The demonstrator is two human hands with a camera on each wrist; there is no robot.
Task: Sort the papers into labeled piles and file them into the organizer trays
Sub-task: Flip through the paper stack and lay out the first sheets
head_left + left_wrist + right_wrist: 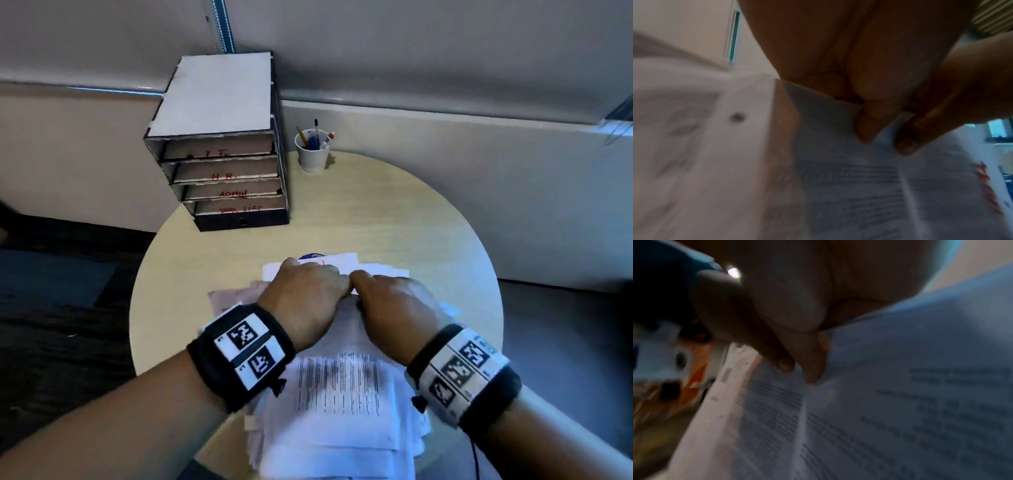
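Note:
A messy stack of papers (325,455) lies at the near edge of the round table (394,212). On top is a printed sheet (339,383) with dense lines of text. My left hand (308,294) and right hand (387,298) meet at its far edge, knuckles almost touching. The left wrist view shows my left hand (884,142) pinching the sheet (849,186). My right hand (801,371) pinches the same sheet (879,402) in the right wrist view. The cardboard organizer (222,154) stands at the table's back left, its trays marked in red I.T., H.R., ADMIN and a blurred fourth label.
A white cup (312,154) of pens and pencils stands to the right of the organizer. More loose sheets (342,263) lie just beyond my hands, one with red marks. The table sits against a beige wall, with dark floor to its left.

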